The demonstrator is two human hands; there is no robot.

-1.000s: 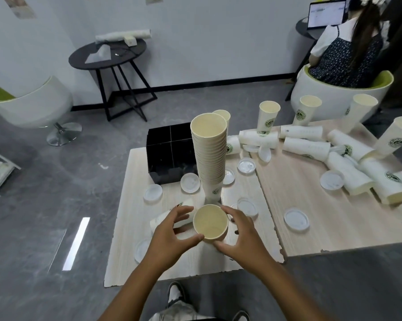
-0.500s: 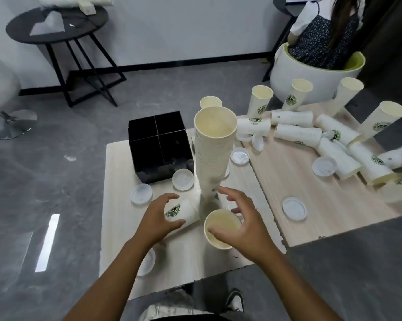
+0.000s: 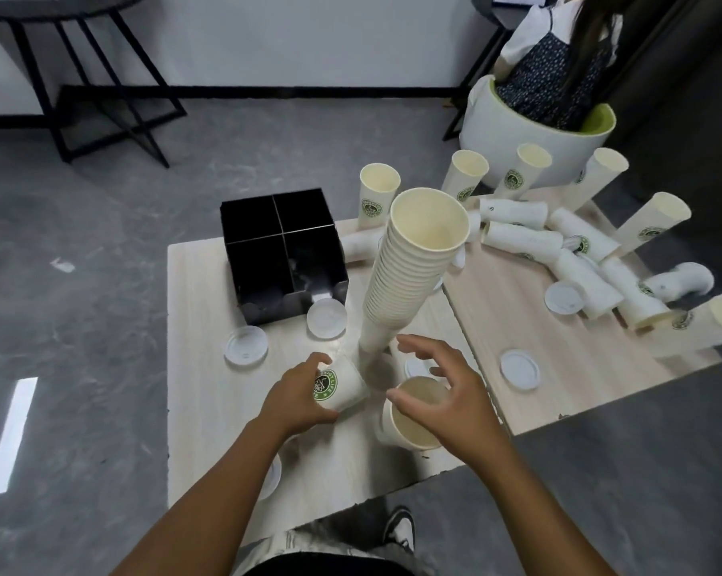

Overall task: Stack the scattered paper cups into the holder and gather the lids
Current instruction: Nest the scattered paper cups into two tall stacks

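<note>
A tall leaning stack of paper cups (image 3: 409,276) stands in the middle of the pale wooden table (image 3: 201,367). My left hand (image 3: 297,392) grips a cup with a green logo (image 3: 344,386) that lies on its side near the stack's foot. My right hand (image 3: 446,392) hovers with spread fingers over an upright cup (image 3: 409,426), the thumb near its rim. The black four-compartment holder (image 3: 280,251) sits at the table's back left. White lids lie around: one (image 3: 245,345) left of the stack, one (image 3: 326,318) by the holder, one (image 3: 520,369) to the right.
Several cups, upright (image 3: 379,193) and lying (image 3: 521,239), crowd the adjoining right table, with another lid (image 3: 563,298) among them. A person sits in a white tub chair (image 3: 529,130) behind it. A black side table (image 3: 101,89) stands at the back left.
My left hand left the upright cup and took hold of the lying logo cup. My right hand kept over the upright cup and spread its fingers. The view tilted down and closer.
</note>
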